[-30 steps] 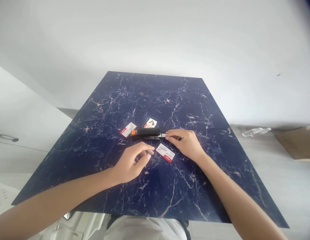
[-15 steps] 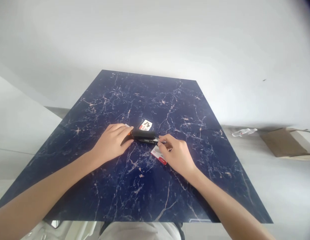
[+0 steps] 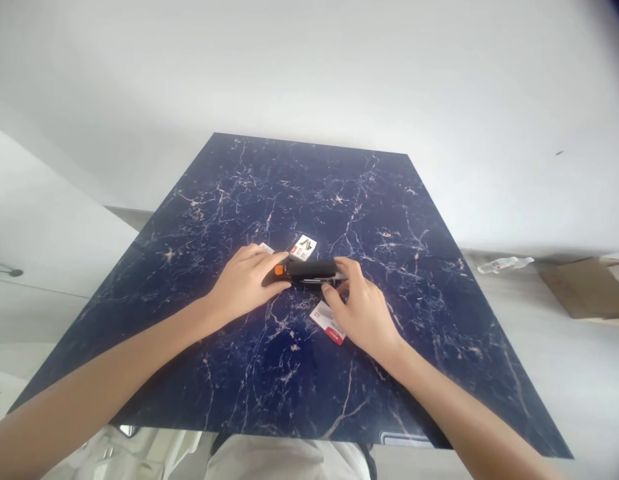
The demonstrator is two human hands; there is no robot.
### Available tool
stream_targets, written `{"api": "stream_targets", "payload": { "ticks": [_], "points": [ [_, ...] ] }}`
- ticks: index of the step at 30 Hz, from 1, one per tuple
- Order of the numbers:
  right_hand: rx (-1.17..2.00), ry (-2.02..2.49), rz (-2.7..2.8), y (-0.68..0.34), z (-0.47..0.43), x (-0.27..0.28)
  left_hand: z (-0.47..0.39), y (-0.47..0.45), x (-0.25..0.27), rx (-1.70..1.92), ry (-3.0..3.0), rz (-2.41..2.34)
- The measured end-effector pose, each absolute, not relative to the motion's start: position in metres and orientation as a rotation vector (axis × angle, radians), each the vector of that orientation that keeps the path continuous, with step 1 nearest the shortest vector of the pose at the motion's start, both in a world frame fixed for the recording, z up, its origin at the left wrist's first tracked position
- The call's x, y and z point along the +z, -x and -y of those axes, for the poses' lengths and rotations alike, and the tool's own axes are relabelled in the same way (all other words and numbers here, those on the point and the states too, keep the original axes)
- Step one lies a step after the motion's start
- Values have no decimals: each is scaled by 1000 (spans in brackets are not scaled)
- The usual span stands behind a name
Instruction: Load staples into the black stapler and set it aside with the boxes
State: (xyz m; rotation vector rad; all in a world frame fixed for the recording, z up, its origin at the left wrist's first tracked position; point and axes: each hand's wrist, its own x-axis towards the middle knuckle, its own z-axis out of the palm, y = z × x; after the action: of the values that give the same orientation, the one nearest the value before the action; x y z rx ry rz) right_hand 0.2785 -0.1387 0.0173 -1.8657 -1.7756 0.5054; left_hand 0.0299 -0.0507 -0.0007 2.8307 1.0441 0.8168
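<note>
A black stapler with an orange part at its left end lies lengthwise between my hands, over the middle of the table. My left hand grips its orange end between thumb and fingers. My right hand closes on the other end, fingers above and thumb below; a light metal part shows beside the fingertips. Just behind the stapler is a small white box with a dark picture on it. A white and red box lies in front, close to my right thumb. Another white item is mostly hidden behind my left hand.
The blue marbled table reaches back to a pale wall. On the floor to the right are a clear plastic bottle and an open cardboard box. A white-rimmed object shows at the table's front edge.
My right hand has gone from pinching the metal piece at the stapler's right end to holding around that end. The view has shifted slightly, so everything appears farther right.
</note>
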Motion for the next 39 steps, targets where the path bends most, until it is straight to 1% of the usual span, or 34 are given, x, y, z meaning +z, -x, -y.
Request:
{"api": "stream_targets", "payload": {
  "ticks": [2, 4, 7, 11, 15, 20, 24, 29, 32, 34, 36, 39],
  "points": [
    [393, 1919, 1825, -284, 137, 20, 52, -31, -1, 802, -2828, -1052],
    [358, 1977, 1843, -291, 134, 23, 53, -30, 0, 783, -2826, -1055],
    [468, 1989, 1796, -294, 135, 26, 54, -30, 0, 726, -2807, -1043],
    [665, 1850, 1752, -279, 141, 22, 57, -34, -3, 734, -2732, -1086],
    [644, 1722, 1828, -268, 138, 16, 60, -39, -5, 757, -2663, -1213],
    [634, 1646, 1903, -274, 128, 16, 70, -52, 0, 641, -2676, -1373],
    [591, 1611, 1746, -287, 127, 12, 90, -58, 5, 621, -2680, -1120],
    [673, 1616, 1675, -306, 123, 12, 120, -68, 7, 773, -2735, -834],
    [649, 1495, 1765, -310, 123, 15, 129, -77, 10, 607, -2875, -612],
    [578, 1384, 1909, -309, 124, 17, 126, -76, 14, 442, -2929, -564],
    [542, 1319, 2021, -309, 126, 17, 117, -67, 18, 289, -2929, -677],
    [663, 1273, 2052, -309, 127, 16, 97, -51, 23, 206, -2817, -1126]
  ]
}}
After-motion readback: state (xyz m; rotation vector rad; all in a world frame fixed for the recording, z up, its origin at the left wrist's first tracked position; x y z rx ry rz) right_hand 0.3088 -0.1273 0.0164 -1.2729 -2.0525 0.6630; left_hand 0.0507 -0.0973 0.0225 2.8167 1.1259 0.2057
